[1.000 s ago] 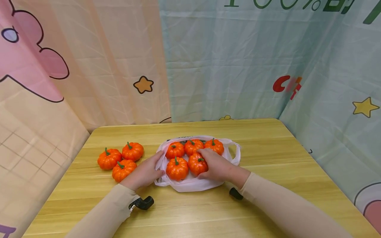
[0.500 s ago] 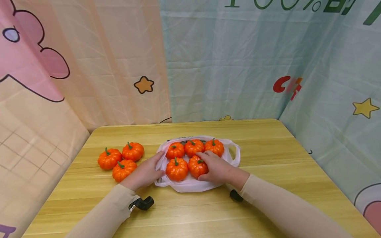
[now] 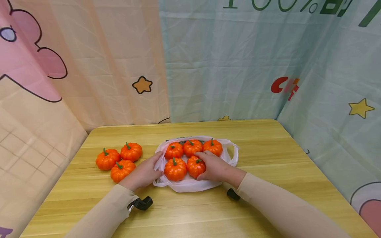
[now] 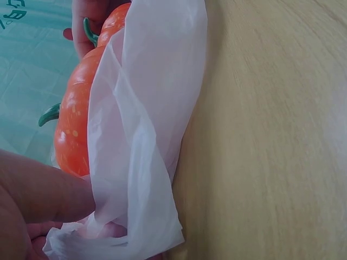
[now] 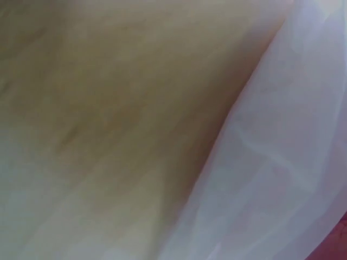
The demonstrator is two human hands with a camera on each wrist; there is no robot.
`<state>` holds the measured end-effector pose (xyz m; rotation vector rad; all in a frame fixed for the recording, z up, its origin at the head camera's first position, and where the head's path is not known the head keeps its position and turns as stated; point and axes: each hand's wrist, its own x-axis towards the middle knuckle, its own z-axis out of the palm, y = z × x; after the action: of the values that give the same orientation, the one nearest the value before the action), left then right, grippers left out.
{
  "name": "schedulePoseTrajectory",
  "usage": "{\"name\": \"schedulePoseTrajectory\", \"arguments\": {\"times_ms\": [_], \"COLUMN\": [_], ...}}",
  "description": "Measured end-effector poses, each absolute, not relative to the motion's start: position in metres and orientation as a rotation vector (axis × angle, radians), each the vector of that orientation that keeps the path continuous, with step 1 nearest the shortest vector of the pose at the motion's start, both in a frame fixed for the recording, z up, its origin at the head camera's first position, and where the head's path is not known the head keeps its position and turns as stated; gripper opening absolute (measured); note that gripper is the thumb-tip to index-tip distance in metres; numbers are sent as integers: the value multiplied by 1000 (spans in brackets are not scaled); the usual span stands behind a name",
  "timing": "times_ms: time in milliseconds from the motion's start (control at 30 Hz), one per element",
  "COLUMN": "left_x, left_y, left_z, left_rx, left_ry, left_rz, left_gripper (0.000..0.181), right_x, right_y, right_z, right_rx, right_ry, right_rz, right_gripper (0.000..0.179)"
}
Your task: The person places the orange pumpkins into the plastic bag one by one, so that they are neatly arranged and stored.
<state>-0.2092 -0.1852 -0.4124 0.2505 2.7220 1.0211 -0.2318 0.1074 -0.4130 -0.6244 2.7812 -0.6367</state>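
Observation:
A white plastic bag (image 3: 190, 187) lies mouth-up in the middle of the wooden table, with several small orange pumpkins inside. My left hand (image 3: 143, 172) holds the bag's left edge; the left wrist view shows the thumb (image 4: 46, 189) on one side of the bunched plastic and fingers on the other. Inside the bag, my right hand (image 3: 216, 168) grips the front right pumpkin (image 3: 195, 168), thumb in front and fingers over its far side. Beside that one sits the front left pumpkin (image 3: 175, 170). The right wrist view is blurred, mostly bag film (image 5: 271, 162).
Three more pumpkins stand left of the bag: a back one (image 3: 131, 151), a left one (image 3: 107, 159) and a front one (image 3: 121, 171) close to my left wrist. A bag handle loop (image 3: 235, 154) sticks out to the right. Printed curtains (image 3: 226, 66) surround the wooden table (image 3: 184, 218).
The head view has shifted a little, so everything appears slightly further left. Both hands keep their places on the bag and the pumpkin.

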Motion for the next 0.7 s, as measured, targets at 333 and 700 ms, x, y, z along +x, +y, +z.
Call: {"name": "schedulePoseTrajectory", "arguments": {"times_ms": [333,700], "left_x": [-210,-209], "left_y": [-186,-186], "left_z": [-413,-413], "left_rx": [260,271], "left_ry": [2735,2746], "left_rz": [1009,1002], "left_gripper": [84,83], "right_x": [-232,-233], "right_y": [107,107], "right_z": [-413,-414], "right_rx": [-596,-580], "right_ry": [2774,2769], "right_rz": [-662,-659], "right_gripper": [90,91]}}
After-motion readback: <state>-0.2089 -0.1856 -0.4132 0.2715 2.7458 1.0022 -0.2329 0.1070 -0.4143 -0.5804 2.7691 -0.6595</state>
